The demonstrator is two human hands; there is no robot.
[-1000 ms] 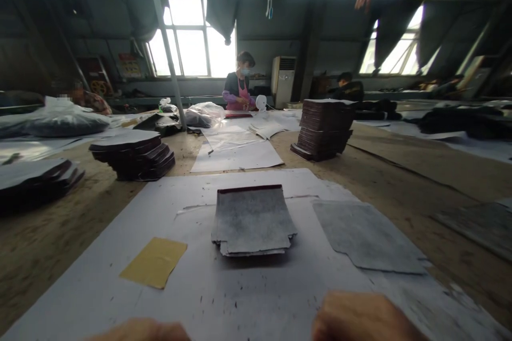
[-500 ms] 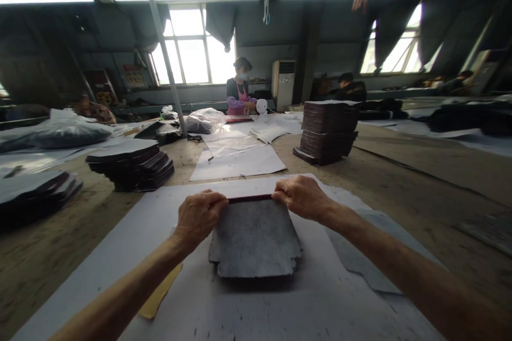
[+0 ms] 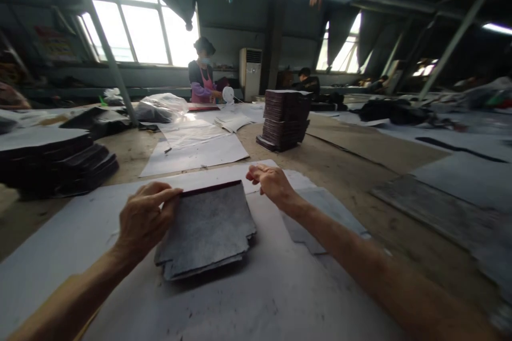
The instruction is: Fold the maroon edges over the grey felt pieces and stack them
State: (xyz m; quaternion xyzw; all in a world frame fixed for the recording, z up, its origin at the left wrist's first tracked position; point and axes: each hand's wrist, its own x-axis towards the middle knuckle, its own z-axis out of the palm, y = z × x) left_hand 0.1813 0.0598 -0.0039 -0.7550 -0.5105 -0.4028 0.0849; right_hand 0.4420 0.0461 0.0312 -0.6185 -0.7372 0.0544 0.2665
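A grey piece with a dark red folded top edge [image 3: 208, 226] lies over white paper [image 3: 240, 298], and more layers show under its lower edge. My left hand [image 3: 150, 213] pinches its upper left corner between thumb and fingers. Off the upper right corner, my right hand [image 3: 270, 181] is raised with bent fingers close together and touches nothing that I can see; whether something small is between the fingertips cannot be made out. To the right, partly behind my right forearm, lies a flat light grey sheet [image 3: 332, 208].
A tall dark red stack [image 3: 285, 120] stands beyond my right hand. Another dark stack [image 3: 60, 162] is at the left. Plastic bags [image 3: 160, 108] and a metal pole [image 3: 106, 37] are farther back. A person in a pink apron [image 3: 204, 77] stands across the table.
My right hand has let go of the piece's upper right corner and moved off it. The piece now sits tilted in my left hand's grip. The view has turned right.
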